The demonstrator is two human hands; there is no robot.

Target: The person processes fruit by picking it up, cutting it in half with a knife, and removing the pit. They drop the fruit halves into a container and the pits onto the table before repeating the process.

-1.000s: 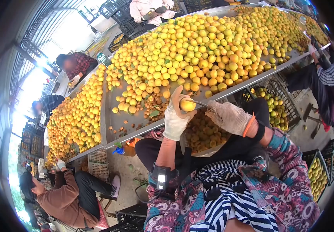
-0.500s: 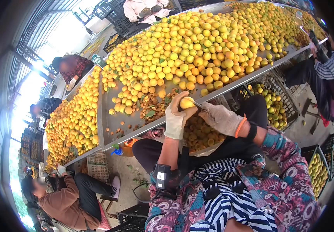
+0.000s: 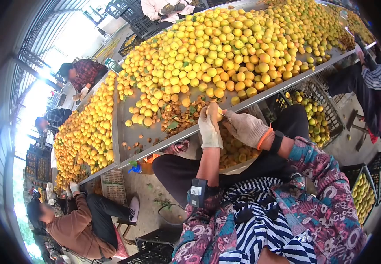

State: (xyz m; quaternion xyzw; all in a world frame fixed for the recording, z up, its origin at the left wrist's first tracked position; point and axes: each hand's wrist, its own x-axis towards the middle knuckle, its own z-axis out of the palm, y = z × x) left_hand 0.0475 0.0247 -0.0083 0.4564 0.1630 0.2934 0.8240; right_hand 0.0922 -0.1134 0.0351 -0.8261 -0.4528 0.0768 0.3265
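Observation:
My left hand (image 3: 210,128), in a pale work glove, is closed around a yellow apricot (image 3: 219,114) above the front edge of the sorting table. Close on its right is my right hand (image 3: 246,127), gloved too, with an orange band at the wrist. Its fingers are curled around a small knife, mostly hidden now, and meet the apricot. Beneath both hands, a crate of apricots (image 3: 236,152) sits between my knees. Pits and brown scraps (image 3: 179,119) lie on the table just beyond my left hand.
A large heap of apricots (image 3: 217,53) covers the metal table (image 3: 133,103), whose raised rim (image 3: 173,143) runs in front of me. A black crate of greenish fruit (image 3: 311,114) stands to the right. A co-worker in brown (image 3: 73,222) sits at the left; other people work around the table.
My left hand has moved right and turned, so its fingers now cover more of the apricot. My right hand has come closer to it, and the knife blade is less visible.

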